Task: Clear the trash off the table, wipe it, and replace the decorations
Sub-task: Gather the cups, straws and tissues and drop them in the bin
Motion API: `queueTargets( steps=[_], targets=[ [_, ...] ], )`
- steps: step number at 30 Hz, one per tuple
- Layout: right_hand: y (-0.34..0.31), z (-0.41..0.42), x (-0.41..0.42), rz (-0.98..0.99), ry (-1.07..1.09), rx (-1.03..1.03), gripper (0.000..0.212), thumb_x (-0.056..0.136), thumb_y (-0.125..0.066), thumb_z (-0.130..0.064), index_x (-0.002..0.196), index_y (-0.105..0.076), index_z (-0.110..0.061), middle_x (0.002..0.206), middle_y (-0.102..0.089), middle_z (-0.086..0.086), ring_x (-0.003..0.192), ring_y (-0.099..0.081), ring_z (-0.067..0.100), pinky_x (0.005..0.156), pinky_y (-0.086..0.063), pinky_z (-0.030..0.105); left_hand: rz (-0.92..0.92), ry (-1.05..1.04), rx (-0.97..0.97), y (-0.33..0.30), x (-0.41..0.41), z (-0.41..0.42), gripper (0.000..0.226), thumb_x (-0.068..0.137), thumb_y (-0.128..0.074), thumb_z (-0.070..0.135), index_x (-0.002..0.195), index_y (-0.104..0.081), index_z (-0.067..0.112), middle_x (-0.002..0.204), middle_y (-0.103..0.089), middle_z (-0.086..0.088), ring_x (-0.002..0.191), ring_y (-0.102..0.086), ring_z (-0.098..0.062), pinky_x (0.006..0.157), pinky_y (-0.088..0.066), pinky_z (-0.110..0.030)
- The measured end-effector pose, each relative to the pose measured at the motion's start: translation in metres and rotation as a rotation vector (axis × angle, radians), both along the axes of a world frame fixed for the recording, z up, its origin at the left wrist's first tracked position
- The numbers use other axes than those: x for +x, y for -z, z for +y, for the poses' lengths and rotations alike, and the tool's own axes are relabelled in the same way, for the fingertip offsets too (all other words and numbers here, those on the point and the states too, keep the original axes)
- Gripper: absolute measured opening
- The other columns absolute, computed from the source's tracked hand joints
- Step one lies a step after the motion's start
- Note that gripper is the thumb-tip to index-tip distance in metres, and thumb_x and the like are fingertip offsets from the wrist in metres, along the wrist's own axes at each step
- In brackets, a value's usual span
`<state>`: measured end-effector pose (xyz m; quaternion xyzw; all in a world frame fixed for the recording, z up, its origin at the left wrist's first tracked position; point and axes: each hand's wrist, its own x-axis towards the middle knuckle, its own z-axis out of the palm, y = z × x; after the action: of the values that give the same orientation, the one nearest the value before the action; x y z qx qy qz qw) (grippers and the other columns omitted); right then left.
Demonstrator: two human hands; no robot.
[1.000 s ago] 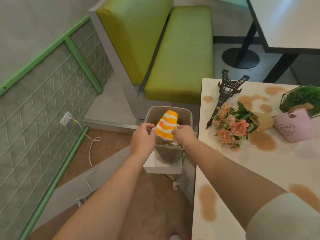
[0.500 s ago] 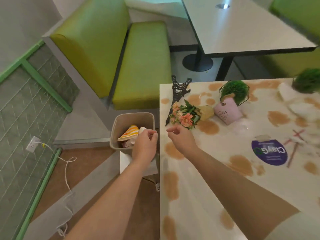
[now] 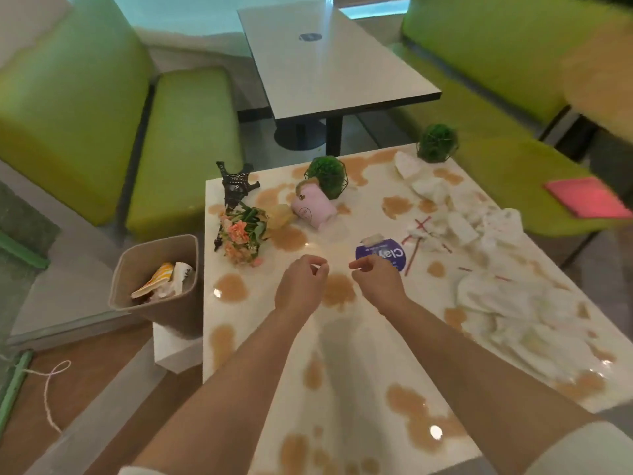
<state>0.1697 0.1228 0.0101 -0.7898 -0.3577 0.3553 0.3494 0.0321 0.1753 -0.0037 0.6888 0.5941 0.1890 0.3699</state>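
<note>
Both of the person's hands hover side by side above the middle of the white table [image 3: 342, 354], whose glossy top is blotched with brown spills. The left hand [image 3: 299, 286] has its fingers loosely curled with thumb and forefinger nearly meeting; it holds nothing. The right hand [image 3: 378, 281] is likewise loosely curled and empty, its fingertips just over the near edge of a purple round sticker [image 3: 387, 257]. Crumpled white napkins [image 3: 479, 296] and thin red stirrers [image 3: 412, 258] lie scattered across the table's right half. At the far left corner a black Eiffel Tower model [image 3: 234, 188] and a bouquet of pink flowers [image 3: 243, 236] lie on their sides; just beyond, a pink pot [image 3: 313, 207] is tipped over beside a green plant ball in a wire frame [image 3: 327, 176]. A second plant ball [image 3: 437, 142] stands at the far edge. Off the table's left edge, a beige bin [image 3: 181, 317] holds a yellow-striped cup [image 3: 156, 281] and paper scraps.
</note>
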Motion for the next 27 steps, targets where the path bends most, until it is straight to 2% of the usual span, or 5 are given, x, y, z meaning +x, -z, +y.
queueTargets(
  steps=[11,14,19,22,27],
  targets=[
    [0.017,-0.12,0.14,-0.078,0.231,-0.027,0.025,0.091,-0.048,-0.01,0.095,-0.067,-0.026,0.092,-0.063,-0.008,0.063,-0.058,0.011,0.049,-0.041,0.025,-0.011,0.212,-0.079,0.013,0.142,-0.087,0.02,0.096,-0.053,0.035,0.111,-0.063,0.027,0.096,-0.063,0.007,0.092,-0.062,-0.015,0.078,-0.05,-0.032],
    [0.022,-0.153,0.17,-0.228,0.258,-0.076,0.028,0.092,-0.048,-0.011,0.099,-0.068,-0.028,0.097,-0.066,-0.009,0.073,-0.06,0.009,0.056,-0.044,0.025,-0.002,0.301,-0.103,0.022,0.172,-0.108,0.021,0.096,-0.054,0.034,0.113,-0.063,0.025,0.101,-0.064,0.005,0.097,-0.062,-0.015,0.085,-0.05,-0.033],
    [0.039,-0.195,0.207,-0.599,0.172,-0.31,0.034,0.09,-0.058,-0.023,0.123,-0.057,-0.031,0.126,-0.051,0.001,0.118,-0.041,0.025,0.095,-0.038,0.035,0.022,0.412,-0.138,0.032,0.204,-0.132,0.021,0.097,-0.053,0.033,0.114,-0.062,0.025,0.104,-0.063,0.006,0.092,-0.061,-0.011,0.079,-0.048,-0.026],
    [0.049,-0.21,0.22,-0.626,0.118,-0.403,0.044,0.091,-0.058,-0.029,0.134,-0.047,-0.031,0.134,-0.043,0.003,0.122,-0.036,0.026,0.098,-0.032,0.034,0.016,0.444,-0.16,0.038,0.215,-0.14,0.02,0.096,-0.053,0.033,0.113,-0.062,0.027,0.104,-0.063,0.007,0.093,-0.061,-0.01,0.084,-0.05,-0.028],
    [0.061,-0.214,0.233,-0.602,0.124,-0.365,0.034,0.095,-0.048,-0.021,0.127,-0.056,-0.031,0.13,-0.052,-0.003,0.12,-0.044,0.021,0.097,-0.032,0.032,0.019,0.487,-0.193,0.044,0.225,-0.146,0.021,0.097,-0.053,0.033,0.114,-0.062,0.025,0.105,-0.062,0.007,0.096,-0.059,-0.01,0.087,-0.049,-0.027]
  ],
)
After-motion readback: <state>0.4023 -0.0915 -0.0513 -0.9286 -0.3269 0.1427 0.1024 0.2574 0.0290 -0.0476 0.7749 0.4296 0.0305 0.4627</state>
